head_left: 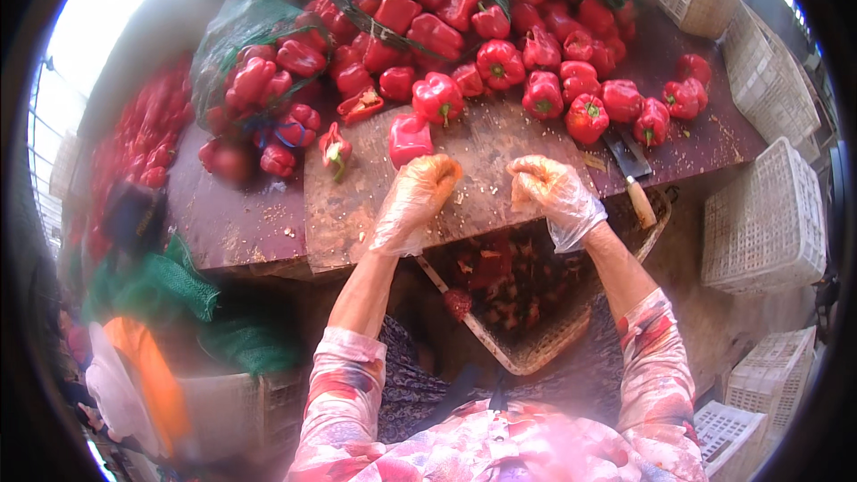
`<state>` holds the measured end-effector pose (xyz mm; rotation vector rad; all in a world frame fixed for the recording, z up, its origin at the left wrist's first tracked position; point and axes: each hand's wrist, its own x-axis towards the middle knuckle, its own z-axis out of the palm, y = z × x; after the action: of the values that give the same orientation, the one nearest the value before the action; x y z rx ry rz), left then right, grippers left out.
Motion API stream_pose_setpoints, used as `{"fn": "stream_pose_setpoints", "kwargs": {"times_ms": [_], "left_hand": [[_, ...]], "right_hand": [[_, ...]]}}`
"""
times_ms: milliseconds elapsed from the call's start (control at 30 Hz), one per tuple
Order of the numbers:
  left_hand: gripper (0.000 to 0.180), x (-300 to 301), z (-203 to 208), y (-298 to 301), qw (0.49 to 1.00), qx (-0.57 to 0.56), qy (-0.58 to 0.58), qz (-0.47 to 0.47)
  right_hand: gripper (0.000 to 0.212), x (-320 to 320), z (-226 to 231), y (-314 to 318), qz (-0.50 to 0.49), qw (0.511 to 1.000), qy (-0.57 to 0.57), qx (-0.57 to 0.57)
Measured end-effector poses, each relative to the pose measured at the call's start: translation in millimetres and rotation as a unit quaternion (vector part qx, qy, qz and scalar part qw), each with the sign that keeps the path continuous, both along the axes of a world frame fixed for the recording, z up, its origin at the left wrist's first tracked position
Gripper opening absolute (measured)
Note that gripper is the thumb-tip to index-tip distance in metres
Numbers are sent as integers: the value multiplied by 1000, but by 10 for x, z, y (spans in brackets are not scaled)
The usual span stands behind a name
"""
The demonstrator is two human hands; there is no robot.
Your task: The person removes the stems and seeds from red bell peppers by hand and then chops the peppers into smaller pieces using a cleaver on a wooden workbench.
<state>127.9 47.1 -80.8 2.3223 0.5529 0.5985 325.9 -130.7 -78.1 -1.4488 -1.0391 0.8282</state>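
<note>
My left hand [421,194], in a clear plastic glove, is curled closed over the wooden board [357,214]. A red bell pepper [411,139] lies just beyond its knuckles. My right hand [552,194], gloved the same way, is also closed, apart from the left near the board's right side. Whatever either set of fingers may hold is hidden. To the right lies a broad-bladed knife [628,159] with a pale wooden handle. A cut pepper piece [335,150] with a green stem and an opened pepper [360,106] rest left of the whole pepper.
Many red peppers [435,36] are heaped at the back, some in green net bags [234,31]. A basket [527,353] with dark red scraps stands below the table edge. White plastic crates [766,219] line the right side. Green netting [183,277] hangs at left.
</note>
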Motion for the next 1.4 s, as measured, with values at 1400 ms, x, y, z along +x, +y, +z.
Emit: {"fn": "stream_pose_setpoints", "kwargs": {"times_ms": [1400], "left_hand": [[54, 18, 613, -880, 865, -471, -149, -90]], "right_hand": [[29, -418, 498, -143, 113, 944, 310, 24]]}}
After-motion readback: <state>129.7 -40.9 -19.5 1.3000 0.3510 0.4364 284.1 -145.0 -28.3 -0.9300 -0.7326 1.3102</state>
